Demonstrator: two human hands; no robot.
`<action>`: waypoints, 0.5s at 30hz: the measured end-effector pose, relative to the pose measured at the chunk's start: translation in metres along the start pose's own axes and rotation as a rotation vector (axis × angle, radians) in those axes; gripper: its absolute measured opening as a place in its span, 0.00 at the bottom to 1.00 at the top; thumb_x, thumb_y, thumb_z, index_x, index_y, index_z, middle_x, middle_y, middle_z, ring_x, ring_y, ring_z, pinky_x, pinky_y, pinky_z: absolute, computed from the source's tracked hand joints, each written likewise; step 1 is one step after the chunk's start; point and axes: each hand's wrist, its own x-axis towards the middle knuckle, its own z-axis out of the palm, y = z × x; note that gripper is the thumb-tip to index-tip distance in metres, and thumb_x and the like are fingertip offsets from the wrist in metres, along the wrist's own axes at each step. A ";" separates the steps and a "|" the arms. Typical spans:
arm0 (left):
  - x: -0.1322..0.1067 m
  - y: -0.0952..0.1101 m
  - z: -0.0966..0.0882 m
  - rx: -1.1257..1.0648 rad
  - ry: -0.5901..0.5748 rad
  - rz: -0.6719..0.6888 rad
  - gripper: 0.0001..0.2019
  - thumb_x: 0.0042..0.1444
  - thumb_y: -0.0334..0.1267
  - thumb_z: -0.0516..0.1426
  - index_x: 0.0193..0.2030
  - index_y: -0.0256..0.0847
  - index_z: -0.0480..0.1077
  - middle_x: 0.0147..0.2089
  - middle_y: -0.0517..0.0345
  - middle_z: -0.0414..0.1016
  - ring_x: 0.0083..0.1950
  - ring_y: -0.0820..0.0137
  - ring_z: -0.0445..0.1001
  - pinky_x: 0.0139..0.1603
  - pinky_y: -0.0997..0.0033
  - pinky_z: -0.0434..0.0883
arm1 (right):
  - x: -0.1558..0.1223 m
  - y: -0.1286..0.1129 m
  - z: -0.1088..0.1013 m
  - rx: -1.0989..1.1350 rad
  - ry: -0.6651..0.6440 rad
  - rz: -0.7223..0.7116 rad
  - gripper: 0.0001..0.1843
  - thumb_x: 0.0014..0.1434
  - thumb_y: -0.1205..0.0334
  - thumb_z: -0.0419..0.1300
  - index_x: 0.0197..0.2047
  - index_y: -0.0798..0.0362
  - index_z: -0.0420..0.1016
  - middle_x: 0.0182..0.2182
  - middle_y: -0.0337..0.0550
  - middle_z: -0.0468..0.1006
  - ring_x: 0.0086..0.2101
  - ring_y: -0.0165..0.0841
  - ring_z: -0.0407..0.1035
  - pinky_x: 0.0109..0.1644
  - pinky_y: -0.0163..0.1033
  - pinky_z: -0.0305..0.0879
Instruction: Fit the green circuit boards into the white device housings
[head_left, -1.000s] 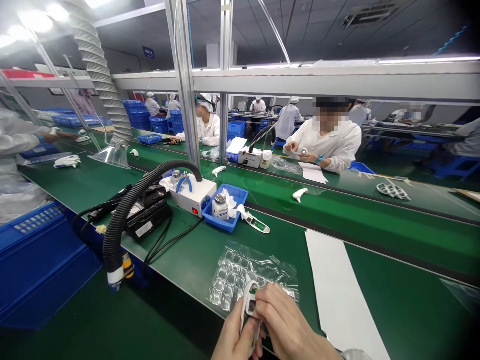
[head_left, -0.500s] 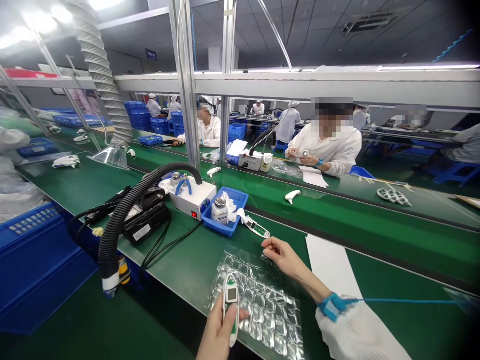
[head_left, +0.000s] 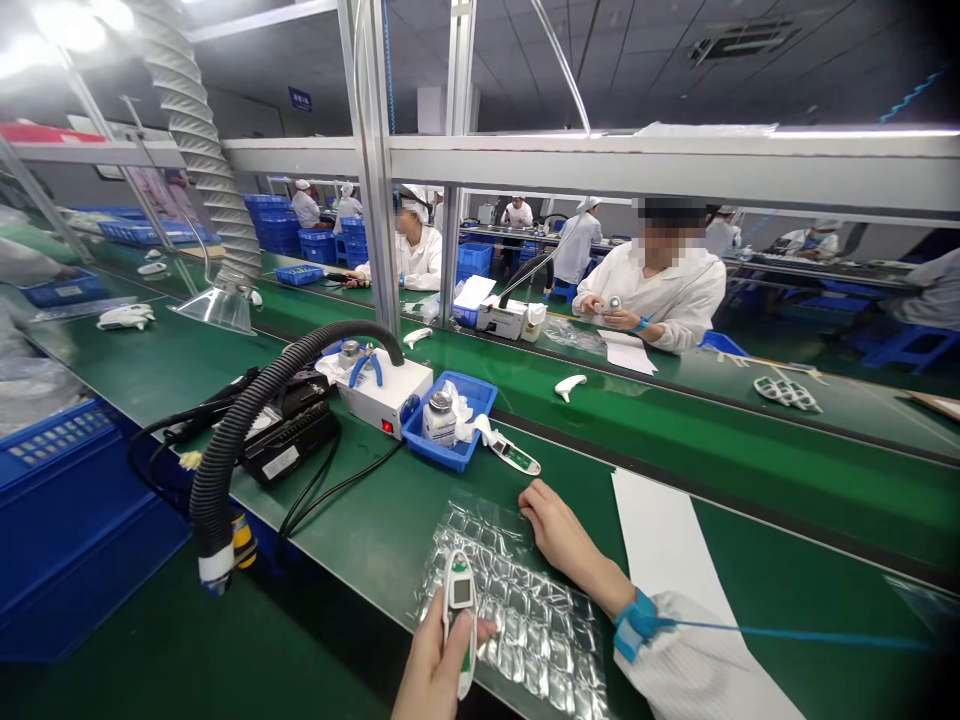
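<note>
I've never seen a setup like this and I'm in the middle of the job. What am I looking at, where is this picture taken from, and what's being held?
This is one view from a camera worn on a person's head, looking forward and down at a green workbench. There's no machine gripping anything, only bare hands. The left hand holds a white handheld gadget with a small screen, over a clear plastic tray sheet. The right hand, wearing a blue wrist strap, rests open on the bench beside the sheet. Farther along are a white box with a black hose and a blue bin. A co-worker sits across the bench.
</note>
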 end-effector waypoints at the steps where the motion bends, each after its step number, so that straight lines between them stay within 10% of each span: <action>1: -0.001 0.000 0.001 0.003 0.003 0.007 0.42 0.48 0.66 0.53 0.62 0.39 0.53 0.48 0.46 0.76 0.55 0.55 0.71 0.54 0.64 0.66 | -0.001 -0.002 0.001 -0.024 -0.009 -0.010 0.08 0.62 0.69 0.48 0.33 0.51 0.64 0.34 0.43 0.67 0.35 0.38 0.64 0.41 0.44 0.60; 15: -0.021 0.024 0.008 -0.008 -0.046 0.139 0.30 0.54 0.56 0.55 0.57 0.38 0.58 0.44 0.48 0.78 0.51 0.56 0.73 0.56 0.59 0.65 | -0.066 -0.037 -0.029 -0.149 -0.082 -0.025 0.10 0.66 0.61 0.49 0.43 0.49 0.71 0.40 0.46 0.72 0.41 0.41 0.67 0.44 0.49 0.64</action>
